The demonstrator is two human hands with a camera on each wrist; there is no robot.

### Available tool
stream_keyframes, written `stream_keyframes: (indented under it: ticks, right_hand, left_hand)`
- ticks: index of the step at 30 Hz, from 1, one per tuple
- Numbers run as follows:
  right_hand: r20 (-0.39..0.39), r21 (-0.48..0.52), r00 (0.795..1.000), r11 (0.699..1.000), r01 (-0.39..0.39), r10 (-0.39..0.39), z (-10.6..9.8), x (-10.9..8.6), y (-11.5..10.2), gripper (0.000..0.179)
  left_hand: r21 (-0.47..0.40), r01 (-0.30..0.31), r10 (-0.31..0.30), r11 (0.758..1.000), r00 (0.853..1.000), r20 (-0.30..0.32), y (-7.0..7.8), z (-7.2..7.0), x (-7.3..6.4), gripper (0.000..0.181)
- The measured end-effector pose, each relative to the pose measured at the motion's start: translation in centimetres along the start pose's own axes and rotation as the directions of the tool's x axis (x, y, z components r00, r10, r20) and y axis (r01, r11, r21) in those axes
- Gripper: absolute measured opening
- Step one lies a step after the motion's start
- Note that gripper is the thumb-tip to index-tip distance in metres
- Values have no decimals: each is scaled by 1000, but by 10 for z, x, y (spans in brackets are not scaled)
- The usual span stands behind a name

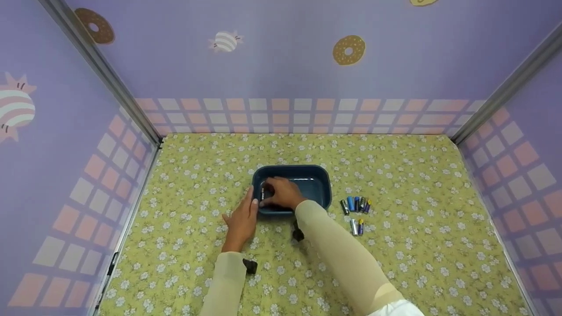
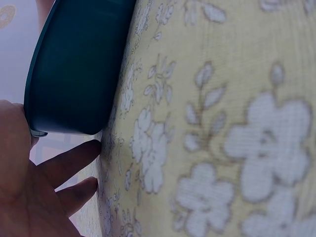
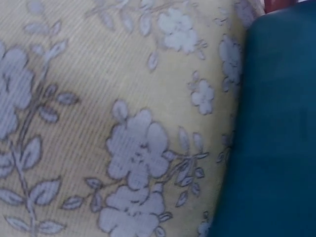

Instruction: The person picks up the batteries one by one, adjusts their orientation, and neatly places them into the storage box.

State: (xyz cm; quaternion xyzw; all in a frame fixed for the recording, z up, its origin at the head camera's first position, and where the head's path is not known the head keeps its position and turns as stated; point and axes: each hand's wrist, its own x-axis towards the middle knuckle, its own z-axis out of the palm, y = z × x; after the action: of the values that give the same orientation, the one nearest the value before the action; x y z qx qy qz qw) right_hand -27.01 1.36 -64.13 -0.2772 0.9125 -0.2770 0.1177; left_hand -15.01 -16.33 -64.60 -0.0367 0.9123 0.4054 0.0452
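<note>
While the left hand (image 1: 242, 218) lies straight-fingered against the basin (image 1: 328, 186) at nine o'clock, probably steadying it, we see the right hand (image 1: 284, 193) pinch a battery (image 1: 262, 194) inside; loose batteries (image 1: 357, 204) lie at four o'clock.

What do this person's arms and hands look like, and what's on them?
The left hand and right hand are ungloved. Long, cream-coloured sleeves reach the wrists. A small black device shows by each wrist, with white fabric farther up the right arm.
</note>
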Motion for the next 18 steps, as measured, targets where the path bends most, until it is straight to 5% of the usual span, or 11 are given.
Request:
stream_keyframes:
  ticks: [8, 18]
  right_hand:
    - [-68, 198, 997, 979, 53, -40, -30, -9, 3, 47]
    - [-244, 265, 968, 956, 125, -59, -111, -46, 8, 41]
  left_hand:
    - [7, 4, -4, 1000, 1000, 9, 1, 1, -1, 57]
    - [19, 18, -18, 1000, 1000, -15, 2, 1, -2, 59]
